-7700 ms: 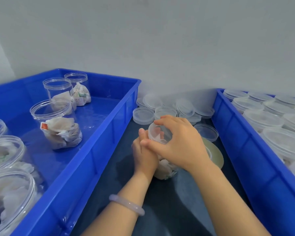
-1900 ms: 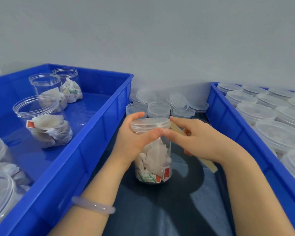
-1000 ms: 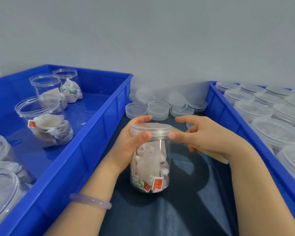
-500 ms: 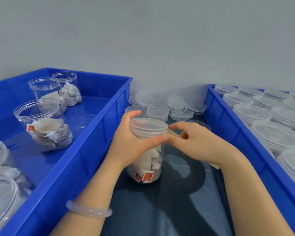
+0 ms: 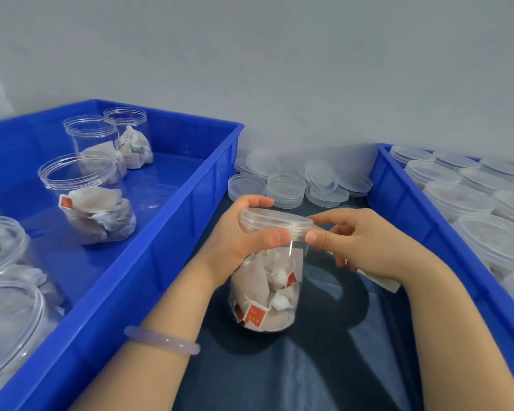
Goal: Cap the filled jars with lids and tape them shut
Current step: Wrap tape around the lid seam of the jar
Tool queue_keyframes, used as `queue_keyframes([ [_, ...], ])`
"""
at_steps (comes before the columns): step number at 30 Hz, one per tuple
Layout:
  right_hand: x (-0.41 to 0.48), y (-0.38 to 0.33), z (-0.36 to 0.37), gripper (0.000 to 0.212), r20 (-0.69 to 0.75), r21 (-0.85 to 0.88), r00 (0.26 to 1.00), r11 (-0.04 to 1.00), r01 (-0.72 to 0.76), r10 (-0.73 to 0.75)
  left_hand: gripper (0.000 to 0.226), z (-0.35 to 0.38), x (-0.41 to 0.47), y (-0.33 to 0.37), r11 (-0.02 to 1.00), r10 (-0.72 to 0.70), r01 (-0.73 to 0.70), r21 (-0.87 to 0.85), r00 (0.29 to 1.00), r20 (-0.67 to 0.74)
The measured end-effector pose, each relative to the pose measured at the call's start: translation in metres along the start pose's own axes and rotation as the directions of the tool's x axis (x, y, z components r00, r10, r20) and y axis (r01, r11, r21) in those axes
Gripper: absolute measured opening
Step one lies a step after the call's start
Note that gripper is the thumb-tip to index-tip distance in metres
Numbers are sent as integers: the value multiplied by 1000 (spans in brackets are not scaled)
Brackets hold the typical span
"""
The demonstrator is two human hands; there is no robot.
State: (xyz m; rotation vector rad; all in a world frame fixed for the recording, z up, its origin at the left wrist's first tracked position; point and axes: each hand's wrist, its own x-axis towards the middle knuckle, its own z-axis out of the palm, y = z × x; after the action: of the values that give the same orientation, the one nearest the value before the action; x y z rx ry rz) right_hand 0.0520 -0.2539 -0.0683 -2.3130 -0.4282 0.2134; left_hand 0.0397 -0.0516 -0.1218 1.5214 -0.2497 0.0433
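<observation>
A clear plastic jar full of white tea bags with red tags stands on the dark mat between two blue crates. A clear lid sits on its top. My left hand wraps the jar's neck from the left, thumb pressed on the lid's rim. My right hand touches the rim from the right with its thumb and holds a roll of clear tape, mostly hidden under the palm. A thin strip of tape runs down the jar's side below the thumbs.
The left blue crate holds several open filled jars. The right blue crate holds several capped jars. Loose clear lids are piled against the wall behind the jar.
The jar stands more upright and has been turned in my hands. My right thumb has moved up to the lid's rim beside my left thumb.
</observation>
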Motion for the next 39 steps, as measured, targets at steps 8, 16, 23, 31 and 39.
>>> queue_keyframes([
  [8, 10, -1, 18, 103, -23, -32, 1000, 999, 18, -18, 106, -5, -1, -3, 987, -63, 70, -147, 997, 52],
  [16, 3, -4, 10, 115, -32, -62, 997, 995, -76, 74, 93, 0, 1, 3, 994, 10, 6, 109, 989, -146],
  [23, 2, -10, 13, 70, -7, -83, 999, 996, -32, 31, 87, 15, 3, 3, 993, 18, 18, 120, 956, -293],
  [31, -2, -11, 5, 100, 73, 1, 997, 999, -35, 34, 74, 8, 8, -6, 999, 21, -12, 34, 960, -280],
  [39, -2, -4, 3, 80, 27, 35, 999, 999, 25, -26, 71, 0, 6, -6, 996, -11, -8, -84, 974, -225],
])
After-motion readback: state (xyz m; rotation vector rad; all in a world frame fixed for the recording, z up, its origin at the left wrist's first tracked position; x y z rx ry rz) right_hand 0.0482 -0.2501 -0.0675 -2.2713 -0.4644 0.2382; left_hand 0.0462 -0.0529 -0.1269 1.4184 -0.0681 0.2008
